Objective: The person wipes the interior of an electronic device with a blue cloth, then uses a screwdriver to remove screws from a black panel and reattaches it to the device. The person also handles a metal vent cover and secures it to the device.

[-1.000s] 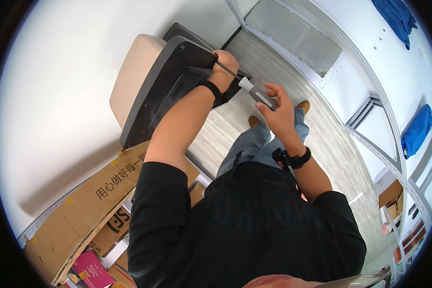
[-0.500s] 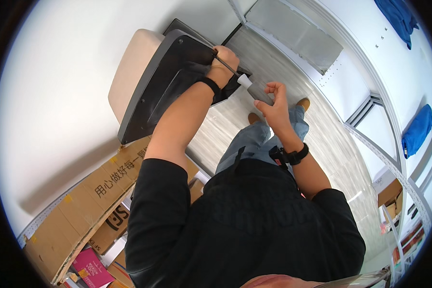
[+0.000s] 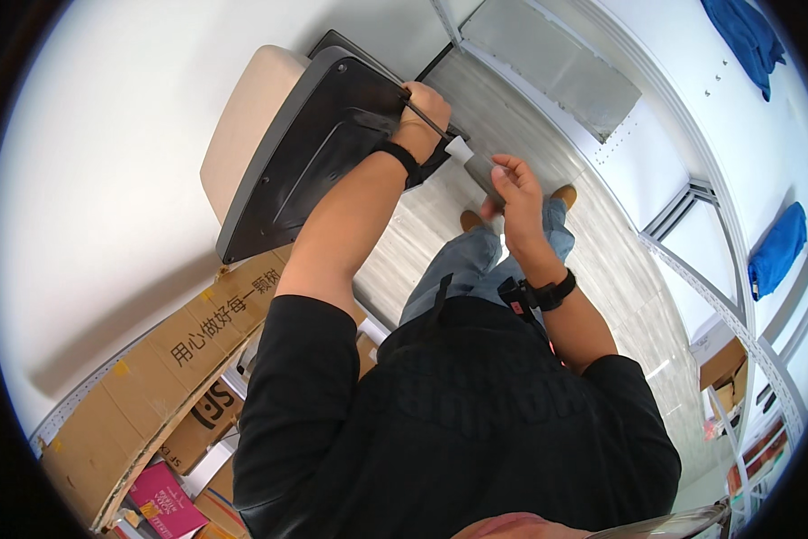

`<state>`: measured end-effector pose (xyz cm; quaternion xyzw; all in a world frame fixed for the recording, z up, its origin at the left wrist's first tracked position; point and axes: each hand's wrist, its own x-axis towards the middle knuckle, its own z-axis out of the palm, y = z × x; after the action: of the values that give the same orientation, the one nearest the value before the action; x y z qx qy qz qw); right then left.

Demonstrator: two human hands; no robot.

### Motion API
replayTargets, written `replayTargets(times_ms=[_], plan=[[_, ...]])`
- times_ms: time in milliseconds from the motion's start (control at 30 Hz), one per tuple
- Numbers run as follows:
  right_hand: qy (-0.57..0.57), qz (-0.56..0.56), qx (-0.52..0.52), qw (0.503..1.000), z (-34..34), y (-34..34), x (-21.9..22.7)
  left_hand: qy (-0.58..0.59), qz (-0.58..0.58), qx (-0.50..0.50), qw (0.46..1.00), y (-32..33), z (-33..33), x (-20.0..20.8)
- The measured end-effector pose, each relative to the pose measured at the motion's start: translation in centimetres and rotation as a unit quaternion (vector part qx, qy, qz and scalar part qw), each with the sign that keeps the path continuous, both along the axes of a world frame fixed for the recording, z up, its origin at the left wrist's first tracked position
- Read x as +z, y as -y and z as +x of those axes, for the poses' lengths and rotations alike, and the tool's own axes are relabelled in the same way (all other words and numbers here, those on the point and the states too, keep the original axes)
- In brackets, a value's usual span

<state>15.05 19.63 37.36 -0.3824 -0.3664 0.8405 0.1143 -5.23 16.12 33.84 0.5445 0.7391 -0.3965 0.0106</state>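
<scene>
Well, the screwdriver [image 3: 459, 150] is grey-handled and white-collared.

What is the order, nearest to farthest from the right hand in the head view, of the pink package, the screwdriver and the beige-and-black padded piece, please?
1. Screwdriver: its handle is at the right hand.
2. Beige-and-black padded piece: upper left.
3. Pink package: far lower left.

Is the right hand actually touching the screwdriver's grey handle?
Touching: the head view shows the right hand, its thumb laid against the grey handle.
</scene>
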Motion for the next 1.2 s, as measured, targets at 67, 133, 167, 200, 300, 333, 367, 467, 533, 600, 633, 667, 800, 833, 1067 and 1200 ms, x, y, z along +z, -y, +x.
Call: replayTargets(times_ms=[67, 133, 167, 200, 300, 333, 367, 467, 533, 600, 633, 667, 800, 833, 1067, 1200], plan=[[0.003, -0.014, 0.0, 1.0, 0.0, -0.2, 0.2, -0.002, -0.001, 0.001, 1.0, 0.2, 0.0, -0.1], [0.006, -0.005, 0.011, 1.0, 0.1, -0.4, 0.2, -0.003, -0.002, 0.001, 1.0, 0.2, 0.0, -0.3], [0.013, 0.035, 0.029, 0.999, 0.0, -0.3, 0.2, -0.009, -0.004, 0.002, 1.0, 0.2, -0.1, -0.3], [0.02, 0.074, 0.046, 0.996, 0.0, -0.2, 0.2, -0.013, -0.006, 0.003, 1.0, 0.1, 0.0, -0.3], [-0.03, 0.303, 0.064, 0.95, 0.0, 0.6, -1.6, -0.015, -0.013, -0.003, 1.0, 0.0, 0.3, -0.1], [-0.06, 0.394, 0.064, 0.915, 0.1, 0.8, -2.2, -0.013, -0.015, -0.005, 1.0, 0.0, 0.4, 0.1], [-0.047, 0.27, 0.074, 0.959, 0.5, 0.7, -2.8, -0.009, -0.016, 0.001, 1.0, -0.1, 0.4, 0.2], [-0.031, -0.041, 0.095, 0.994, 0.4, -0.5, 0.0, -0.001, -0.016, 0.017, 1.0, -0.1, 0.4, 0.0], [-0.061, -0.149, 0.096, 0.982, 0.3, -1.3, 0.7, -0.004, -0.016, 0.017, 1.0, -0.2, 0.4, 0.2], [-0.039, -0.083, 0.119, 0.989, 0.4, -1.2, 1.0, -0.002, -0.02, 0.012, 1.0, -0.2, 0.5, 0.3], [-0.028, -0.051, 0.131, 0.99, 0.5, -1.2, 1.1, -0.001, -0.022, 0.01, 1.0, -0.2, 0.5, 0.4], [-0.027, -0.032, 0.145, 0.989, 0.6, -1.3, 1.1, 0.005, -0.026, 0.013, 1.0, -0.1, 0.6, 0.4], [-0.021, 0.018, 0.168, 0.985, 1.8, -2.2, 1.6, -0.009, -0.037, 0.0, 0.999, 0.1, 0.3, 0.3], [-0.019, 0.022, 0.166, 0.986, 2.3, -2.4, 1.8, -0.018, -0.04, -0.009, 0.999, 0.2, 0.5, 0.4], [-0.001, 0.087, 0.124, 0.988, 8.0, -5.3, 2.0, 0.023, 0.031, 0.075, 0.996, -1.1, 1.2, 0.7], [0.015, 0.11, 0.08, 0.991, 12.3, -8.4, 4.8, 0.127, 0.249, 0.046, 0.959, -2.5, 2.4, 1.1]])
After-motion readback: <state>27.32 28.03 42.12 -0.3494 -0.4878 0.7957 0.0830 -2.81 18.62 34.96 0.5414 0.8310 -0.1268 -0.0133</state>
